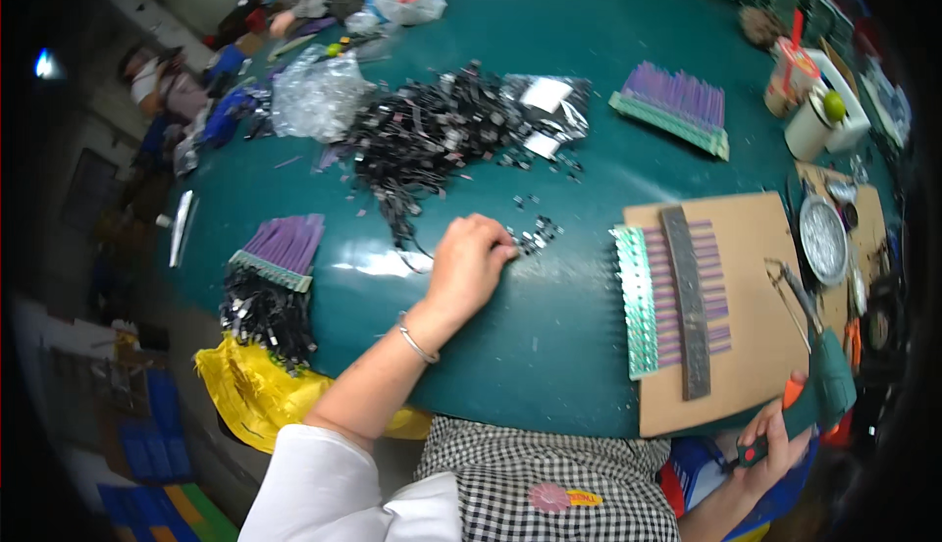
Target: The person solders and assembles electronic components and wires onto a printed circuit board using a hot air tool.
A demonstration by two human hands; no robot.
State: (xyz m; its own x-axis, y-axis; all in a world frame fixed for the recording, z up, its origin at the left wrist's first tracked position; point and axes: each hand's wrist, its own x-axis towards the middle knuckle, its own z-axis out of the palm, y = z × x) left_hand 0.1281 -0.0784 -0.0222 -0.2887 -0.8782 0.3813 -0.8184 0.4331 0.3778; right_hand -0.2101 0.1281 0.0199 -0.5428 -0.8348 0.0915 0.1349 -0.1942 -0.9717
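Note:
My left hand (pixel 471 259) reaches over the green table with its fingertips pinched together, at the edge of a scatter of small black pieces (pixel 538 234). Whatever is in the pinch is too small to make out. Low at the right, my right hand (pixel 773 446) is wrapped round the handle of a green soldering gun (pixel 834 377), whose thin metal tip points up and away. Between the hands lies a green circuit board strip (pixel 640 302) with a row of purple ribbon cables. A dark flat bar (pixel 685 302) rests across the cables on a cardboard sheet (pixel 765 336).
A heap of black cables (pixel 432 130) lies beyond my left hand. Other boards with purple cables lie at left (pixel 280 248) and far right (pixel 672 105). A metal dish (pixel 822 240) and a cup (pixel 811 128) stand at the right. People sit at the far left.

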